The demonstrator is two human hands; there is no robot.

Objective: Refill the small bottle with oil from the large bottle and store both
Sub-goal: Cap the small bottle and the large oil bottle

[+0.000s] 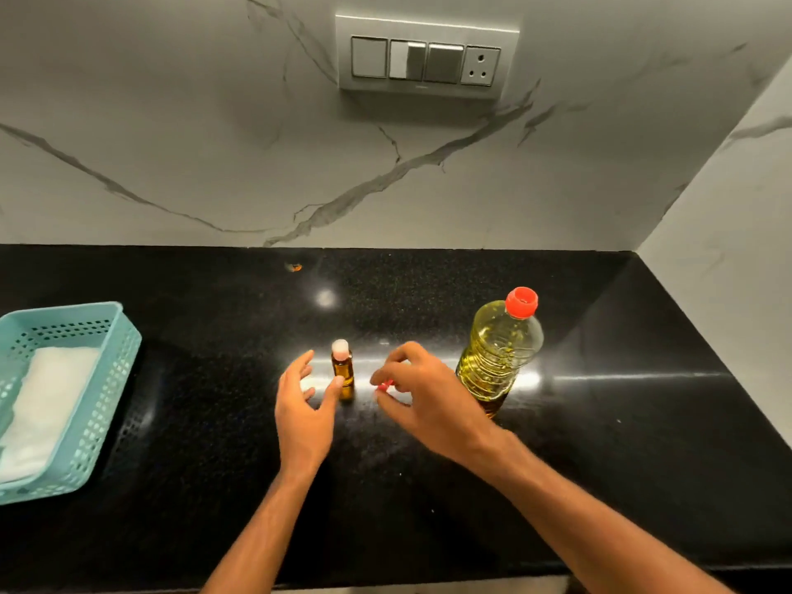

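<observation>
Your left hand (302, 405) hovers over the black bench (621, 443) just left of the small bottle (343, 373), fingers spread and holding nothing, with the thumb tip at or very near the bottle's side; whether it actually touches cannot be told. The small bottle stands upright near the middle of the bench, amber in colour, with a pale cap on its neck. Your right hand (428, 398) is just to the bottle's right, fingers curled and pinching a small red piece (385, 384) between thumb and fingertips; what that piece is stays too small to make out. Behind and to the right of that hand stands the large bottle (499, 353), upright, holding yellow oil and wearing a red cap (521, 302), its lower part partly hidden by your right hand. Well apart, at the left edge of the bench, sits a light blue perforated basket (107, 379) with a white cloth (47, 405) lying inside it. On the marble wall above hangs a switch panel (426, 57).
</observation>
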